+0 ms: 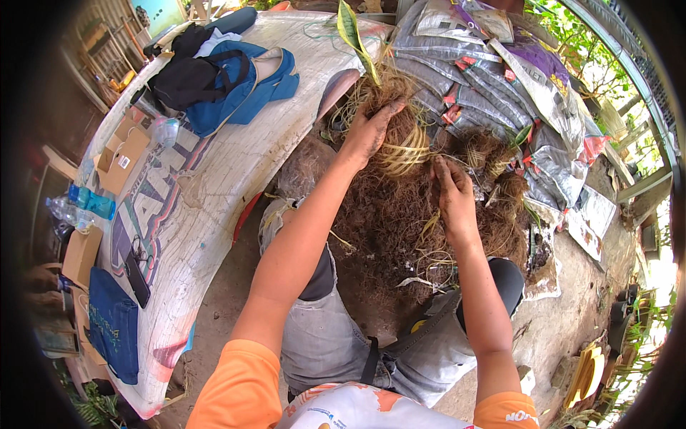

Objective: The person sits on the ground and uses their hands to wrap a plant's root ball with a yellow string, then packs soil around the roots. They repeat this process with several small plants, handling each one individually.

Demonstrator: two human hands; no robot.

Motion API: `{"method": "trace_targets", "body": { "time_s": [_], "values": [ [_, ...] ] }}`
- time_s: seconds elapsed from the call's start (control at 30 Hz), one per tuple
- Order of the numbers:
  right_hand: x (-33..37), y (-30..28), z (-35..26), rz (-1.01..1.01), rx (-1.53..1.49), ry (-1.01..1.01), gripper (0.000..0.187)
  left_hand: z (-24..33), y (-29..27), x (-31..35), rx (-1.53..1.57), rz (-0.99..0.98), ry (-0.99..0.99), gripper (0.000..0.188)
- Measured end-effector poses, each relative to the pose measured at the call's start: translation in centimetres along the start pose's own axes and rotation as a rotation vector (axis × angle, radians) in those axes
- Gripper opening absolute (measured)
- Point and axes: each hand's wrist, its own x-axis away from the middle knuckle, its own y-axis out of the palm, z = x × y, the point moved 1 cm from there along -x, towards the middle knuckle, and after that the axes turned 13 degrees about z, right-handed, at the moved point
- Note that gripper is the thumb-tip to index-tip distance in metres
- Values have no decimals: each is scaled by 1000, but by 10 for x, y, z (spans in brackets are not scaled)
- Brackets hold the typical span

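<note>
My left hand (373,130) is closed around a root ball (394,84) with a long green-and-yellow leaf (350,30), like a snake plant's, sticking up from it. Pale yellowish strands (401,156) wind around the lower side of the roots. To the right of these windings, my right hand (454,189) pinches what looks like the end of a strand. Beneath both hands spreads a heap of brown fibrous roots or coir (375,222). More bundled root balls (482,151) lie beyond my right hand, some with short leaves.
A white board-like surface (214,193) on the left carries a blue bag (246,86), a phone (137,280), a cardboard box (121,161) and a blue pouch (113,325). Grey plastic sacks (471,93) are piled at the far right. Concrete floor (564,314) lies right of my knee.
</note>
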Motion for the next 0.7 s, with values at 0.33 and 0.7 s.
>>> {"method": "trace_targets", "body": {
  "time_s": [0.33, 0.7],
  "values": [
    [31, 32, 9, -36, -114, 7, 25, -26, 4, 3, 20, 132, -10, 70],
    [35, 41, 13, -189, -429, 317, 24, -47, 4, 0, 34, 230, -17, 67]
  ]
}}
